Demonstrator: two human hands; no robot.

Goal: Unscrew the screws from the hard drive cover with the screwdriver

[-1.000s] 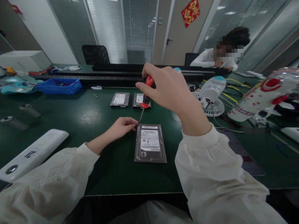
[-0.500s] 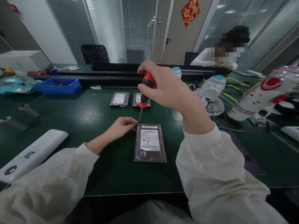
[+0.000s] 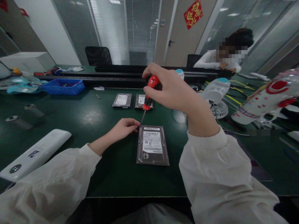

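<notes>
A hard disk drive [image 3: 152, 158] lies flat on the green table in front of me, its white label facing up. My right hand [image 3: 167, 88] is closed around the red and black handle of a screwdriver [image 3: 148, 101]. The shaft slants down to the far left corner of the drive. At that corner my left hand [image 3: 126, 127] is pinched close beside the screwdriver's tip. What its fingertips hold, if anything, is too small to make out. Two more drives lie beyond: one hard drive [image 3: 122, 100] on the left, another drive [image 3: 140, 100] partly behind the screwdriver.
On the left are a white device [image 3: 38, 152], two metal cylinders and a blue tray [image 3: 63, 87]. A small white fan [image 3: 216, 90] and a white-and-red bottle [image 3: 261, 96] stand right. Long black bars [image 3: 112, 81] cross the back. Another person [image 3: 207, 59] sits beyond.
The camera view has shifted slightly, so everything sits a little further right. The screwdriver handle leans slightly more to the right, and more of its red end shows. Both hands stay at the drive's corner.
</notes>
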